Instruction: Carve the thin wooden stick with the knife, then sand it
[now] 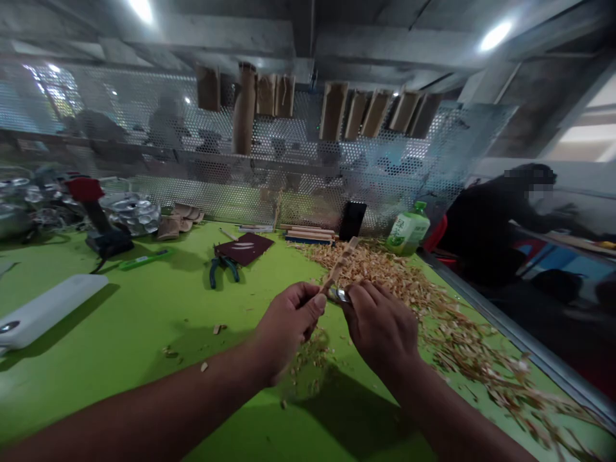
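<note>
Working from afar, I had my left hand pinching a slender, uneven wooden strip above the smooth green tabletop, seemingly well shaped but with smoothing left, while my right hand gripped a shiny metal tool beside it, near curly, pale shavings.

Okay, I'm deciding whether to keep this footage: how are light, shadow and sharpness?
Head view: ceiling lights glare white; a soft shadow lies on the green table below the right hand; the person at right is mostly dark, head partly pixelated; what shows through the perforated screen is hazy.
</note>
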Demonstrator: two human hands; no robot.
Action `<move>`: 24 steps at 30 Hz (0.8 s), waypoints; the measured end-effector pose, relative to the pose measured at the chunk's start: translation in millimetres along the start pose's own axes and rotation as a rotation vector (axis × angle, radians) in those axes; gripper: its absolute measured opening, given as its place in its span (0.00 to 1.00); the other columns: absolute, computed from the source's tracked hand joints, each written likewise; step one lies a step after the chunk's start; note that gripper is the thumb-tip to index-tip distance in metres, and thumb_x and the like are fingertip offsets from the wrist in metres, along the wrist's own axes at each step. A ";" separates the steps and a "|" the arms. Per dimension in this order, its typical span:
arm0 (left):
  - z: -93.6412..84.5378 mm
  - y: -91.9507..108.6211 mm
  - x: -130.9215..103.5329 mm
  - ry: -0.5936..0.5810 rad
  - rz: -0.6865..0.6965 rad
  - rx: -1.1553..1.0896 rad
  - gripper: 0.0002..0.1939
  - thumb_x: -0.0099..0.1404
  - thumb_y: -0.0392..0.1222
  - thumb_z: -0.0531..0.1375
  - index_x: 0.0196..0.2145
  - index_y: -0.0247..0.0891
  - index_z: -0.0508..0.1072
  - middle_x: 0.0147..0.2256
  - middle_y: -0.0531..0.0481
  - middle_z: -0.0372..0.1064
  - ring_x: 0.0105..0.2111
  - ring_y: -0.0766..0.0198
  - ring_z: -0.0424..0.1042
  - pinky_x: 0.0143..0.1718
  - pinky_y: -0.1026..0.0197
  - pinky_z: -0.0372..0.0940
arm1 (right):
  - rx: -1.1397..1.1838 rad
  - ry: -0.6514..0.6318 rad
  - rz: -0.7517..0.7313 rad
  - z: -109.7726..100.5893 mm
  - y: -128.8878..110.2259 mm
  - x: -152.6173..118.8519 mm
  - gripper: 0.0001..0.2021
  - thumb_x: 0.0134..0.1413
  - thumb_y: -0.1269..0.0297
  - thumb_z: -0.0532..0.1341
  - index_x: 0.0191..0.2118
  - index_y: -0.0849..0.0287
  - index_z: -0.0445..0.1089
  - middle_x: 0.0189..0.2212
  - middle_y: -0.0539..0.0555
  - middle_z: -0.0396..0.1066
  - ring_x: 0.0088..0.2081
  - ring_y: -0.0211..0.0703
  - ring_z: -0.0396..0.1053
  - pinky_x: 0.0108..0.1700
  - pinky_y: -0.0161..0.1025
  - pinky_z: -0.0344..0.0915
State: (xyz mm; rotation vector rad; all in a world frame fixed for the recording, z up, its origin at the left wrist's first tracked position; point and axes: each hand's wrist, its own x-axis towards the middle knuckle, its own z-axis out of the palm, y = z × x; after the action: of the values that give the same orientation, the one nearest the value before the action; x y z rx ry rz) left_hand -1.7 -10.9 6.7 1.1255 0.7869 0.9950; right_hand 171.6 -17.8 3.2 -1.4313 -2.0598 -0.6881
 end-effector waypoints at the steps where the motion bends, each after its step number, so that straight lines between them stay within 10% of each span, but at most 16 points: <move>1: -1.0 -3.0 2.2 0.011 -0.003 -0.032 0.12 0.62 0.49 0.61 0.36 0.38 0.68 0.22 0.59 0.56 0.20 0.73 0.51 0.22 0.67 0.49 | 0.011 0.017 0.013 0.3 0.5 0.1 0.12 0.64 0.62 0.51 0.31 0.57 0.65 0.28 0.55 0.70 0.32 0.44 0.66 0.32 0.39 0.52; 24: -3.6 -0.8 3.0 0.000 -0.025 0.139 0.16 0.62 0.46 0.61 0.44 0.36 0.68 0.24 0.57 0.60 0.21 0.71 0.56 0.23 0.67 0.54 | 0.427 -0.169 0.196 7.2 1.0 -0.7 0.17 0.65 0.55 0.47 0.25 0.55 0.55 0.17 0.47 0.61 0.19 0.37 0.58 0.23 0.34 0.47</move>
State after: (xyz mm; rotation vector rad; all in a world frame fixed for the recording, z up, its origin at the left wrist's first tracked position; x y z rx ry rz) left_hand -3.6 -6.9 4.9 1.2319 0.8789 0.9299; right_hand 171.8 -13.1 -2.4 -1.4444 -1.9975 -0.0414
